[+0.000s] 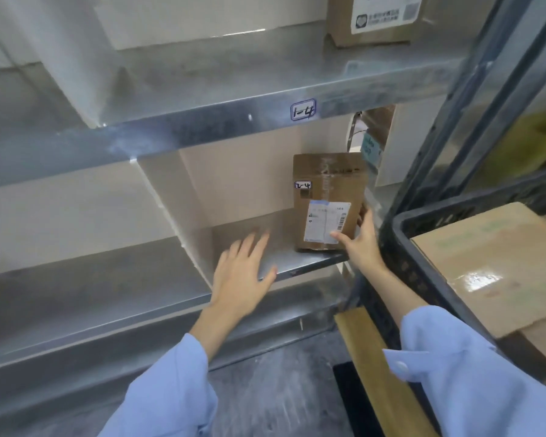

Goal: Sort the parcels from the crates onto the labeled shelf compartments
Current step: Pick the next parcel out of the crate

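Right hand (361, 244) gripping upright parcel (328, 200) (tagged 2-4), shelf (297, 263)

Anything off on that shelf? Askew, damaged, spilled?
Nothing damaged or spilled. The parcel tagged 2-4 stands on end, close to the front edge of the shelf. The right hand grips its lower corner, and the left hand is open beside it.

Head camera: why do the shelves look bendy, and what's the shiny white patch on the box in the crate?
Head view: the wide lens bows the straight metal shelves; head view: the patch is light glaring off the glossy box in the crate; head view: the left hand looks slightly smeared, the parcel in the right hand's grip sharper.
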Action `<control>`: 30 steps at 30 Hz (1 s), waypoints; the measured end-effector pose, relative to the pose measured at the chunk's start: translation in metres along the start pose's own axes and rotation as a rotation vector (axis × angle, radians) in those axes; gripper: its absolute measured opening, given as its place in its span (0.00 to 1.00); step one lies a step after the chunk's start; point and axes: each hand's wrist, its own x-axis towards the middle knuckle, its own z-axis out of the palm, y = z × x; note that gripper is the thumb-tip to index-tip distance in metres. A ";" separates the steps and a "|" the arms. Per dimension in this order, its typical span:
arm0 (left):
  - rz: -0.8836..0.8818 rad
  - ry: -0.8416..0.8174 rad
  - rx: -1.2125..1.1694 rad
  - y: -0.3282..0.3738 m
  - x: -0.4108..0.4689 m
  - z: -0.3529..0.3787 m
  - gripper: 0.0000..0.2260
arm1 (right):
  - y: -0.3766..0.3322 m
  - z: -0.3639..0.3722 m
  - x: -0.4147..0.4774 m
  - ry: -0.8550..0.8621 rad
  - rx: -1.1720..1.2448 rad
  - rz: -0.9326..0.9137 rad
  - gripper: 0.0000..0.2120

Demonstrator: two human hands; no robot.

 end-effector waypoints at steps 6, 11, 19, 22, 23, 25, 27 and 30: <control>0.006 -0.051 0.020 0.003 0.027 0.013 0.35 | 0.018 0.008 0.034 0.051 -0.004 0.049 0.39; -0.007 -0.082 0.017 0.003 0.040 0.016 0.32 | 0.026 0.012 0.053 0.005 0.061 0.072 0.38; 0.003 -0.085 0.037 -0.001 0.039 0.014 0.31 | 0.031 0.013 0.055 0.034 -0.009 0.089 0.36; 0.017 -0.084 0.049 0.000 0.034 0.010 0.32 | 0.028 0.013 0.048 0.075 -0.104 0.097 0.35; 0.024 -0.084 0.050 0.001 0.033 0.007 0.33 | 0.026 0.013 0.044 0.097 -0.146 0.099 0.35; 0.043 -0.080 0.054 0.002 0.028 0.002 0.33 | 0.021 0.013 0.032 0.124 -0.202 0.111 0.33; 0.062 -0.066 0.055 0.005 0.024 -0.005 0.34 | 0.015 0.013 0.016 0.098 -0.257 0.146 0.32; 0.095 -0.041 0.059 0.008 0.014 -0.015 0.34 | 0.005 0.011 -0.008 0.024 -0.437 0.193 0.32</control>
